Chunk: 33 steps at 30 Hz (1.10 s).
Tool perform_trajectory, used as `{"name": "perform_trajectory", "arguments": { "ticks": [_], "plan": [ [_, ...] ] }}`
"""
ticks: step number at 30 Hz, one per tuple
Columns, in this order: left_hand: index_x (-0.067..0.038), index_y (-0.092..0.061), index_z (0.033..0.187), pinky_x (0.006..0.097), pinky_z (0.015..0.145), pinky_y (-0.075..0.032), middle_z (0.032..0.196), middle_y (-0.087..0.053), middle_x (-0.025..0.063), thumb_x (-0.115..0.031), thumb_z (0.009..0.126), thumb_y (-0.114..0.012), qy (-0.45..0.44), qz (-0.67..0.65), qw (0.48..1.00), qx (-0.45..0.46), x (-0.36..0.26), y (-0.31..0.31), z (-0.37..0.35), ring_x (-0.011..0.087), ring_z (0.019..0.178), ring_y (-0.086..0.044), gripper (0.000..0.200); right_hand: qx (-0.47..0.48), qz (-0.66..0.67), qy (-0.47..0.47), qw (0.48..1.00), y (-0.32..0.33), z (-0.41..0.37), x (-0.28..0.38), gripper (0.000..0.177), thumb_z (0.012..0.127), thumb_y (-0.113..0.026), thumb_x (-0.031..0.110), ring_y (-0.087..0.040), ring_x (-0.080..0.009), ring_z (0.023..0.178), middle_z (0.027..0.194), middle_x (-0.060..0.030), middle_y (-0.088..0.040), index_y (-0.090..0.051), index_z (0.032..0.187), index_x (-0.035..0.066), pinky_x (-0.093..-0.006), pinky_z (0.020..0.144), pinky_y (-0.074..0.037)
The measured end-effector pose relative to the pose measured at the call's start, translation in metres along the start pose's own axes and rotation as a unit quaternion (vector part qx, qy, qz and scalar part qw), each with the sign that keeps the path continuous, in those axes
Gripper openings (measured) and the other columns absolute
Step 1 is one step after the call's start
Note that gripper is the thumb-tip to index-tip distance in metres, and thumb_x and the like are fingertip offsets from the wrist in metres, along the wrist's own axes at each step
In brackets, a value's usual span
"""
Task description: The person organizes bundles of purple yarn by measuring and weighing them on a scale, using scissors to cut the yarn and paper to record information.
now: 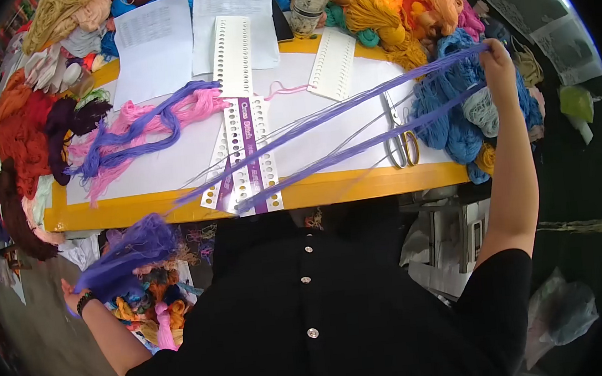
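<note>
My right hand, raised at the table's right end, is closed round the looped end of a stretch of purple embroidery thread. The strands run slantwise across the table down to my left. Below the table's left front corner, my left hand grips the bulky bunch of the same thread; its fingers are partly hidden. Beneath the strands lie white punched thread cards with a purple printed strip. Pink thread and more purple thread spread left from the cards' holes.
Scissors lie on the white tabletop near blue skeins. A smaller punched card, paper sheets and a lidded cup are farther back. Orange skeins and red skeins line the edges.
</note>
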<state>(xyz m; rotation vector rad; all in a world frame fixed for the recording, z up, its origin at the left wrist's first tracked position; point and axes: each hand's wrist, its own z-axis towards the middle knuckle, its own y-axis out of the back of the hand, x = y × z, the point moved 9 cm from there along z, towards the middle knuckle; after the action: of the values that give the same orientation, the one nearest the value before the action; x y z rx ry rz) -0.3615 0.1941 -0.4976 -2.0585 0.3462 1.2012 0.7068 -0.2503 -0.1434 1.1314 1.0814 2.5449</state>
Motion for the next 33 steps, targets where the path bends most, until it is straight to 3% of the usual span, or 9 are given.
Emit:
{"name": "perform_trajectory", "arguments": {
  "ticks": [4, 11, 15, 22, 25, 28, 29, 31, 33],
  "plan": [
    [-0.002, -0.057, 0.121, 0.0191, 0.06, -0.043, 0.098, -0.066, -0.0004, -0.013, 0.09, -0.05, 0.074, 0.023, 0.993, 0.094, 0.03, -0.016, -0.022, 0.0051, 0.059, -0.045, 0.033, -0.085, -0.203, 0.02, 0.975, 0.01, 0.004, -0.007, 0.023, 0.084, -0.053, 0.011, -0.063, -0.0209, 0.077, 0.083, -0.0125, -0.065, -0.064, 0.102, 0.004, -0.0309, 0.067, -0.047],
    [-0.007, -0.058, 0.115, 0.0204, 0.053, -0.033, 0.088, -0.061, 0.0004, -0.008, 0.092, -0.048, 0.534, -0.098, 0.667, 0.511, 0.118, -0.175, -0.36, 0.0038, 0.053, -0.04, 0.026, 0.469, 0.115, 0.014, 0.875, -0.284, -0.214, 0.187, 0.028, 0.082, -0.061, 0.016, -0.064, -0.0254, 0.092, 0.101, -0.0136, -0.067, -0.065, 0.107, 0.003, -0.0369, 0.084, -0.049],
    [0.002, -0.049, 0.128, 0.0212, 0.057, -0.04, 0.121, -0.06, 0.0129, -0.025, 0.096, -0.049, 0.426, 0.156, 0.596, 0.663, 0.156, -0.204, -0.481, 0.0069, 0.059, -0.048, 0.041, 0.551, 0.159, 0.135, 0.808, -0.302, -0.285, 0.279, 0.02, 0.082, -0.059, 0.011, -0.062, -0.0354, 0.091, 0.095, -0.0187, -0.065, -0.064, 0.099, 0.002, -0.0418, 0.081, -0.049],
    [-0.002, -0.064, 0.095, 0.0208, 0.049, -0.038, 0.065, -0.058, 0.0031, -0.035, 0.095, -0.053, 0.36, 0.248, 0.555, 0.707, 0.166, -0.227, -0.574, 0.0079, 0.052, -0.048, 0.035, 0.404, 0.179, 0.112, 0.89, -0.253, -0.234, 0.27, 0.014, 0.079, -0.063, 0.002, -0.063, -0.0318, 0.081, 0.083, -0.0129, -0.066, -0.063, 0.093, 0.002, -0.037, 0.07, -0.05],
    [-0.003, -0.065, 0.089, 0.0226, 0.049, -0.038, 0.064, -0.057, 0.001, -0.027, 0.092, -0.06, 0.208, 0.323, 0.513, 0.767, 0.151, -0.236, -0.577, 0.0087, 0.053, -0.05, 0.025, 0.415, 0.176, 0.114, 0.885, -0.257, -0.236, 0.265, 0.013, 0.08, -0.062, 0.001, -0.061, -0.0313, 0.082, 0.083, -0.0129, -0.064, -0.062, 0.093, 0.001, -0.0365, 0.071, -0.049],
    [-0.004, -0.065, 0.078, 0.0298, 0.055, -0.043, 0.064, -0.058, 0.0051, -0.015, 0.083, -0.065, -0.287, 0.282, 0.508, 0.762, 0.097, -0.261, -0.586, 0.0177, 0.056, -0.056, 0.012, 0.436, 0.294, 0.148, 0.838, -0.27, -0.237, 0.269, 0.012, 0.087, -0.06, 0.008, -0.06, -0.0292, 0.09, 0.086, -0.0113, -0.063, -0.061, 0.097, 0.002, -0.0372, 0.078, -0.047],
    [-0.006, -0.066, 0.08, 0.0309, 0.057, -0.043, 0.065, -0.058, 0.0069, -0.015, 0.082, -0.065, -0.198, 0.312, 0.528, 0.764, 0.111, -0.252, -0.575, 0.0211, 0.057, -0.057, 0.009, 0.435, 0.296, 0.149, 0.837, -0.27, -0.237, 0.269, 0.012, 0.087, -0.06, 0.008, -0.06, -0.0292, 0.09, 0.086, -0.0113, -0.063, -0.061, 0.097, 0.002, -0.0372, 0.078, -0.047],
    [-0.005, -0.067, 0.082, 0.0298, 0.056, -0.043, 0.065, -0.058, 0.0067, -0.015, 0.083, -0.064, -0.142, 0.33, 0.529, 0.769, 0.125, -0.246, -0.563, 0.0186, 0.058, -0.058, 0.01, 0.463, 0.669, -0.216, 0.539, -0.28, -0.247, 0.262, 0.016, 0.094, -0.055, 0.018, -0.058, -0.0259, 0.097, 0.088, -0.009, -0.062, -0.058, 0.099, 0.003, -0.0389, 0.086, -0.045],
    [-0.002, -0.067, 0.094, 0.0246, 0.056, -0.043, 0.068, -0.06, 0.0044, -0.016, 0.087, -0.059, 0.032, 0.328, 0.581, 0.744, 0.132, -0.244, -0.547, 0.0107, 0.06, -0.056, 0.017, 0.427, 0.696, -0.263, 0.514, -0.284, -0.227, 0.246, 0.019, 0.096, -0.051, 0.024, -0.056, -0.0154, 0.076, 0.08, -0.0036, -0.058, -0.056, 0.097, 0.006, -0.0308, 0.077, -0.048]
  ]
}}
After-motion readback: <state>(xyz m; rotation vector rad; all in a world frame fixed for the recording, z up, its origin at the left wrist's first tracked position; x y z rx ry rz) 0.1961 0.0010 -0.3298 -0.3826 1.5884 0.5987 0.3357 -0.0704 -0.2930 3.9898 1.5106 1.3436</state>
